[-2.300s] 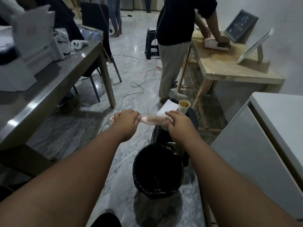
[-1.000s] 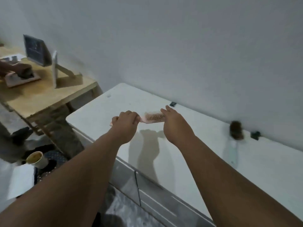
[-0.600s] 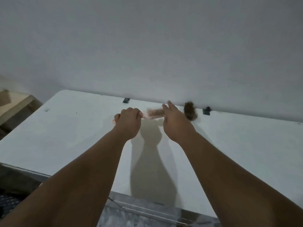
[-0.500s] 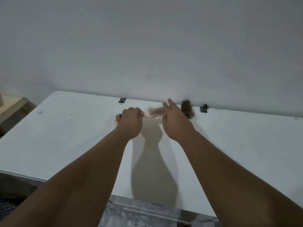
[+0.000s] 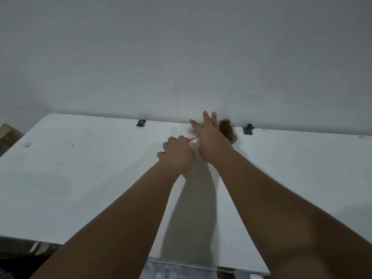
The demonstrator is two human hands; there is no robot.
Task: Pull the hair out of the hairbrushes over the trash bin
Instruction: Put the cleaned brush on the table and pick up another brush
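The left hand is fisted around the handle of the pink hairbrush, held over the white counter near the wall. The right hand lies flat, fingers extended, across its head. A second brush clogged with brown hair lies just beyond. Both look light and rigid — best held by the handle; the hair is soft and should be pinched at the bristle roots.

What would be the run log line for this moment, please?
left hand: holds pink brush | right hand: open, over brush | hairy brush: on white top, by wall
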